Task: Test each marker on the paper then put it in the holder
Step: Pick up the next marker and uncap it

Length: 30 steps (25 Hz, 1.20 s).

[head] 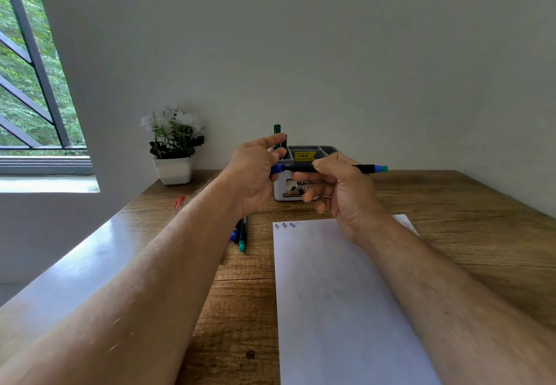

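Observation:
Both hands are raised in front of the holder (313,151), a grey box with a yellow sticker and two dark markers standing in it. My right hand (334,186) grips a black marker (365,169) level; its light blue end points right. My left hand (255,171) pinches the blue cap (278,169) at the marker's left end. The white paper (340,294) lies below, with three small blue scribbles (285,226) at its top left corner. More markers (240,235) lie on the table left of the paper, partly hidden by my left forearm.
A white pot of white flowers (174,150) stands at the table's back left by the wall. A small red object (180,201) lies near the left edge of the wooden table (469,204). A window with bars is at the far left.

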{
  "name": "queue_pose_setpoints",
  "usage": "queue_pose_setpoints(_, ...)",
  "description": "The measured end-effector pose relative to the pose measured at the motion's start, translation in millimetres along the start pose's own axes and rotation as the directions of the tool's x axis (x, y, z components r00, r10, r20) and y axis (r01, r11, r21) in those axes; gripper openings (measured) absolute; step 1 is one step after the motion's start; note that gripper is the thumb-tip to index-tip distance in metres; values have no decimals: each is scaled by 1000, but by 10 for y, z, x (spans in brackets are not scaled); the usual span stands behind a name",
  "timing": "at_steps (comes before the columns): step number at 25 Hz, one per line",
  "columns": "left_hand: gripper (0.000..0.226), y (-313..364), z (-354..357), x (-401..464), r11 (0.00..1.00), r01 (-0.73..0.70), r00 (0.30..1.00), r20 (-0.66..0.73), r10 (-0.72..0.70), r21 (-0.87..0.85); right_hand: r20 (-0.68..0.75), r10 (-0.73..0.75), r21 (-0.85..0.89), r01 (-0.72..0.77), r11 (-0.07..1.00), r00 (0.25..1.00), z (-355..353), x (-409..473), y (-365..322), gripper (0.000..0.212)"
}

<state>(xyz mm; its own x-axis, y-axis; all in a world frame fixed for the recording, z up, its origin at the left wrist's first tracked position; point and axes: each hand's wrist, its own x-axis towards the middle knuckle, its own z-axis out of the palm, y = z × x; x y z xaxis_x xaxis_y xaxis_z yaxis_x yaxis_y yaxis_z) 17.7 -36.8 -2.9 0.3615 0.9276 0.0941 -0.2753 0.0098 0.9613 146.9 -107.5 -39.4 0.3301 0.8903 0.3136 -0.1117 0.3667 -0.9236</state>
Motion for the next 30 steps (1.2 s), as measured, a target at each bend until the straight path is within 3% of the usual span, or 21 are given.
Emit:
queue_pose_setpoints(3, 33, -14, -11, 14, 999, -30, 999, 16, 31, -42, -26, -9, 5, 9, 1000, 1000, -3, -2, -11, 7)
queue_pose_setpoints(5, 35, -15, -50, 13, 986, -53, 998, -30, 49, -157, -39, -26, 14, 26, 1000, 999, -12, -6, -25, 3)
queue_pose_setpoints(8, 43, -20, -110, 6, 945, -45, 994, -107, 10, -324, -28, -44, 19, 45, 999, 999, -9, -9, -39, 18)
queue_pose_setpoints(13, 48, -55, -131, 16, 945, -36, 990, -144, -12, -326, 46, 3, 114, -8, 993, 999, 11, -31, -67, 32)
queue_pose_setpoints(16, 49, -60, -156, 44, 937, -65, 983, -181, 2, -343, -61, -55, -32, 53, 998, 997, -2, -31, -72, 17)
queue_pose_setpoints(18, 46, -59, -171, 50, 926, -89, 980, -196, 17, -367, -112, -194, -236, 164, 958, 975, -24, -33, -71, 12)
queue_pose_setpoints(20, 43, -63, -184, 47, 914, -124, 976, -214, 42, -386, -50, -339, -508, 268, 818, 939, -34, -49, -42, 13)
queue_pose_setpoints(22, 43, -72, -192, 42, 906, -159, 972, -225, 74, -391, 45, -365, -651, 304, 695, 930, -7, -73, 1, 19)
queue_pose_setpoints(26, 38, -100, -205, 71, 902, -168, 971, -225, 82, -398, 121, -370, -741, 332, 583, 921, -17, -44, 16, 18)
queue_pose_setpoints(30, 34, -109, -202, 94, 910, -174, 973, -208, 100, -376, 119, -344, -728, 318, 607, 931, -20, -47, 30, 10)
